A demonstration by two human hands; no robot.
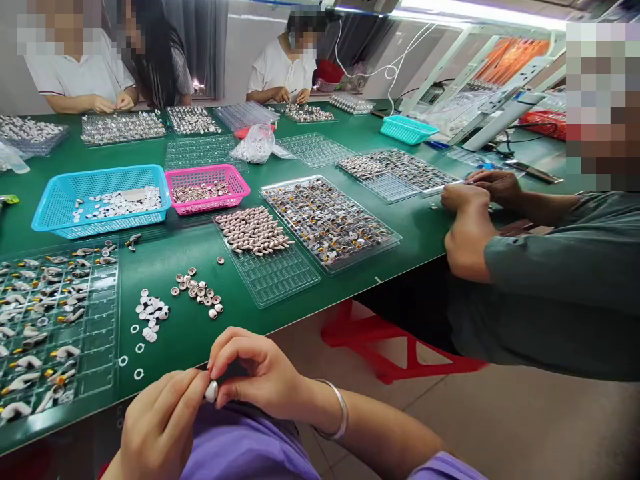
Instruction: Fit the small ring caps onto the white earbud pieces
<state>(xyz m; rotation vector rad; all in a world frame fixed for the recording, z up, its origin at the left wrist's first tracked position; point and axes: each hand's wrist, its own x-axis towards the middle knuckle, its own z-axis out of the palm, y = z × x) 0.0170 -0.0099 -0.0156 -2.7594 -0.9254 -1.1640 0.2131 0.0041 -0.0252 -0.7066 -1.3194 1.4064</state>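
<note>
A small white rounded earbud piece [211, 391] sits between my two hands in front of the table's near edge, above my lap. My left hand [160, 417] is closed, its fingertips pressed against the piece from the left. From the right, my right hand [257, 370] pinches it with thumb and forefinger. Most of the piece's far side is hidden by fingers. On the table beyond lie loose cup-shaped shells [197, 290], a pile of white discs [151, 312] and several white rings [139, 348]. To the left, a clear tray [103, 333] carries earbud parts with stems.
Blue [55, 200] and pink [240, 193] baskets hold small parts. Behind them lies a plastic bag [257, 143]. Trays of stems [255, 230] and wired parts [330, 223] stand right of centre. A co-worker's hands [475, 190] work at right; a red stool [400, 353] stands below.
</note>
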